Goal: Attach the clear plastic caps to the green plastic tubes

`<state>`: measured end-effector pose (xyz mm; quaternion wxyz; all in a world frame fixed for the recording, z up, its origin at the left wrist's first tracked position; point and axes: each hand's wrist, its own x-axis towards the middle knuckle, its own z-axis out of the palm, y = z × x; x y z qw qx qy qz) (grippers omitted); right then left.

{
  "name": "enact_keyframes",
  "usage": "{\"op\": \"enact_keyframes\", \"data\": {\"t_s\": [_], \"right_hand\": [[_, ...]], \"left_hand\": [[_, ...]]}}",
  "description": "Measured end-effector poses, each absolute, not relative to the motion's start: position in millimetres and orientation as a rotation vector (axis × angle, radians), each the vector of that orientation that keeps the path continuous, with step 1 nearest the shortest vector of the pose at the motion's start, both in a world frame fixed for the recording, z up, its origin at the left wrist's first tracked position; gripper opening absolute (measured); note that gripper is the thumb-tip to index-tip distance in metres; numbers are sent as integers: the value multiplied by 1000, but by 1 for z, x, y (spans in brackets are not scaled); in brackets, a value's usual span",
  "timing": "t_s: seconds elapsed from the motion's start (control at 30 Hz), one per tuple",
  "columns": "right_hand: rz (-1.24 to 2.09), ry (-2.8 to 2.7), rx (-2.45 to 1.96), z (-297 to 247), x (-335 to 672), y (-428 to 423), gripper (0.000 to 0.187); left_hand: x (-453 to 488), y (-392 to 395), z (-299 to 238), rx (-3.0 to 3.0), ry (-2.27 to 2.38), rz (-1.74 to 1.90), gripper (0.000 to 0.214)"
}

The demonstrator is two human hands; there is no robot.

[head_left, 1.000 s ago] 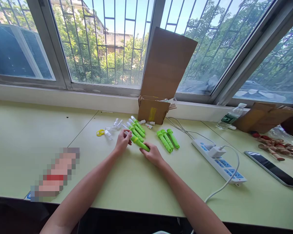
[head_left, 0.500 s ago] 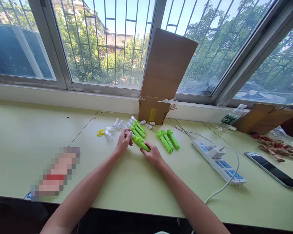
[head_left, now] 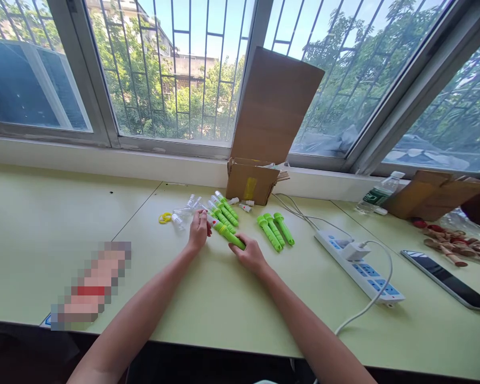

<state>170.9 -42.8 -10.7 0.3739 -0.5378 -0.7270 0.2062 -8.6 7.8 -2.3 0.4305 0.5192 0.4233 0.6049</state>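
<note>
My right hand grips the lower end of a bright green plastic stick that lies slanted on the pale green table. My left hand rests at the stick's upper, clear-tipped end, fingers reaching toward small clear plastic caps. Just behind lie more green sticks with clear tips. Three plain green sticks lie to the right. A yellow ring sits left of the caps.
An open cardboard box stands at the window sill. A white power strip with a plugged charger and cable lies right, then a phone, a water bottle, more cardboard and red-brown wooden parts. A blurred patch lies near the left front edge.
My left hand has let its pinch at the stick's tip go and slid a little up and left toward the clear caps. My right hand stays on the stick.
</note>
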Motion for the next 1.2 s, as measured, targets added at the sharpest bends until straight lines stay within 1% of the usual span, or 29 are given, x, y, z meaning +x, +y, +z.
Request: {"op": "enact_keyframes", "data": {"t_s": [0.1,0.23,0.3,0.37,0.53,0.67,0.77,0.87,1.0,1.2], "right_hand": [[524,-1861,-1383,-11,171,-43,28],[529,-1853,-1397,-10,171,-43,28],[535,-1845,-1398,-10,171,-44,28],[542,-1836,-1394,-10,171,-43,28],[587,-1792,-1355,-11,172,-42,28],[707,-1674,-1330,-10,173,-41,29],[806,-1594,-1333,-8,173,-41,30],[798,-1591,-1319,-8,172,-42,29],[761,-1611,-1327,-8,171,-42,30],[779,-1609,-1365,-6,171,-42,33]], "left_hand": [[-12,7,0,1406,1231,1582,32],[-16,5,5,1584,1600,1783,24],[-19,6,7,1651,1770,1824,22],[-22,8,7,1680,1971,1752,26],[-26,16,-3,1702,2325,1358,45],[-24,18,-11,1788,2375,1068,47],[-20,13,-11,1922,2341,971,43],[-15,7,-7,2036,2308,917,39],[-10,2,-5,2180,2219,935,36],[-10,5,-6,2212,2096,1067,28]]}}
